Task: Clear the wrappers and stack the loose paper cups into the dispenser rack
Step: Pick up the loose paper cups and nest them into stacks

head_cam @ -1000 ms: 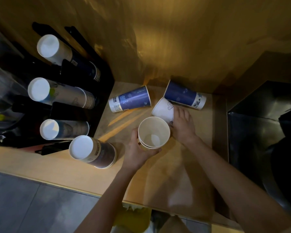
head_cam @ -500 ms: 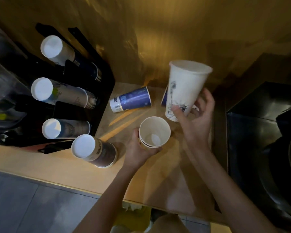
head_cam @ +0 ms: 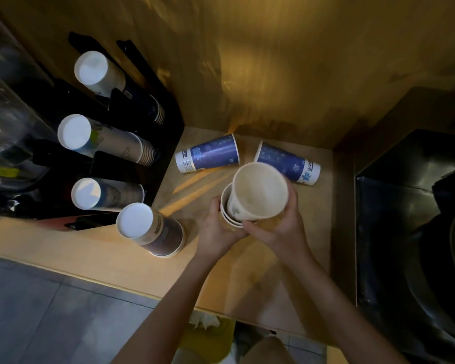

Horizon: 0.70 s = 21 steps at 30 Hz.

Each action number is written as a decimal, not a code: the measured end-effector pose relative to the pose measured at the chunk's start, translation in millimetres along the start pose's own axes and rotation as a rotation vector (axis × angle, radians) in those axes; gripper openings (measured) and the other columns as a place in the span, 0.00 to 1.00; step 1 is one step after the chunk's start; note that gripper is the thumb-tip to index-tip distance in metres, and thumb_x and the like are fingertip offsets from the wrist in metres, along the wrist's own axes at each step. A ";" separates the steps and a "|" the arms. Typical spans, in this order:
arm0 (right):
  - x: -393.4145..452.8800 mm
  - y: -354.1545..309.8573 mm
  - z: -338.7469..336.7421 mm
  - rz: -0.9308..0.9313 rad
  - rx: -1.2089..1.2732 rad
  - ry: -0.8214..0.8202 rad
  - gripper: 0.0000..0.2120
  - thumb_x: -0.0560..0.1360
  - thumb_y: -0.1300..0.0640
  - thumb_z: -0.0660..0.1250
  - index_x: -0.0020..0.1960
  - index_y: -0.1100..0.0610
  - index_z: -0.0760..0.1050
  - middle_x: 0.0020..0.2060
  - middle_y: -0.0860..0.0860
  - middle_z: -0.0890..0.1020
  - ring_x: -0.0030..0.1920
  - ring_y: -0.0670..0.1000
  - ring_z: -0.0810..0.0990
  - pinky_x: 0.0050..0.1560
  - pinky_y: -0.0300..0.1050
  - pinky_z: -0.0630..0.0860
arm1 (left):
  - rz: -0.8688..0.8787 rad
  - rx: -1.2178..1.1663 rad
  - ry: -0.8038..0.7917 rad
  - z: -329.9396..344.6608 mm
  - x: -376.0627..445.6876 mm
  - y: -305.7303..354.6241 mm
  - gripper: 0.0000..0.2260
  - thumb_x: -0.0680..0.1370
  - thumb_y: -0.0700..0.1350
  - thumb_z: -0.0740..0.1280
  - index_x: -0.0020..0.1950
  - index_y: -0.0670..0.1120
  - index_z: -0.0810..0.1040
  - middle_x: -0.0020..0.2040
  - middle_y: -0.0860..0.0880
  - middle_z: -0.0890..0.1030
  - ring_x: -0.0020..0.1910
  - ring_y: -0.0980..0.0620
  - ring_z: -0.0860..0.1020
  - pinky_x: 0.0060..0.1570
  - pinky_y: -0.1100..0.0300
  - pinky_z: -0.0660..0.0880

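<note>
**Head view: white cup entering the held stack**

Head camera, the only view. Left hand [head_cam: 216, 229] wraps a short stack of nested cups [head_cam: 227, 219] standing mouth-up on the wooden counter [head_cam: 95, 245]; fingers curled around the stack's left side, thumb toward the camera. Right hand [head_cam: 281, 227] grips a white paper cup [head_cam: 260, 191] by its wall, thumb at the front and fingers closed round the far side. The cup is tilted, its base partly inside the stack's mouth, not seated. A faint grey-blue print shows on its side; illegible.

Two blue cups lie on their sides behind the hands: left blue cup [head_cam: 208, 153], white band with small print too blurred to read; right blue cup [head_cam: 289, 162], white band with a blue figure and unreadable characters.

An inverted stack [head_cam: 150, 229] stands on the counter left of the hands, with a tan label band, text unreadable. The black dispenser rack [head_cam: 166, 122] at left holds three rows of cups, bases toward the camera: top row [head_cam: 97, 70], middle row [head_cam: 103, 137], bottom row [head_cam: 103, 193].
</note>
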State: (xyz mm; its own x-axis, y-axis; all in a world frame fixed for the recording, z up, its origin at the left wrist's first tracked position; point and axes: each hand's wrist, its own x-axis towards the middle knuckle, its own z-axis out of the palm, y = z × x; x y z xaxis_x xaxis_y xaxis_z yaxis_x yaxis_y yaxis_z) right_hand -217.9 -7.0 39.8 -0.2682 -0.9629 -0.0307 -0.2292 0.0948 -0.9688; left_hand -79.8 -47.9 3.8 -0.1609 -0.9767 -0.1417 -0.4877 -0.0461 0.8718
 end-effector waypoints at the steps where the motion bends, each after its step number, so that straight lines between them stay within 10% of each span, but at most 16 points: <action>1: -1.4 1.1 -0.6 0.011 -0.017 -0.019 0.51 0.56 0.50 0.78 0.72 0.46 0.53 0.66 0.47 0.68 0.66 0.45 0.69 0.62 0.43 0.73 | 0.001 -0.003 -0.003 0.9 0.1 -1.3 0.38 0.60 0.52 0.79 0.63 0.57 0.61 0.59 0.57 0.73 0.58 0.58 0.73 0.52 0.64 0.72; 21: 6.3 -0.3 7.8 -0.028 -0.341 -0.047 0.40 0.65 0.46 0.75 0.71 0.47 0.58 0.61 0.41 0.66 0.60 0.40 0.64 0.56 0.39 0.67 | -0.013 0.068 -0.001 3.2 -1.4 2.0 0.39 0.62 0.48 0.78 0.67 0.48 0.62 0.65 0.47 0.72 0.61 0.54 0.71 0.54 0.61 0.71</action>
State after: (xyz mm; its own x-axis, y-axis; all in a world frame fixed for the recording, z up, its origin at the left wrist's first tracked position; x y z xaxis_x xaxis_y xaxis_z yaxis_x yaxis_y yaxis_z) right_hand -212.2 -15.1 38.0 -0.2154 -0.9762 -0.0240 -0.5373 0.1390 -0.8318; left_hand -83.3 -46.0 4.3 -0.1547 -0.9760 -0.1532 -0.5467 -0.0446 0.8361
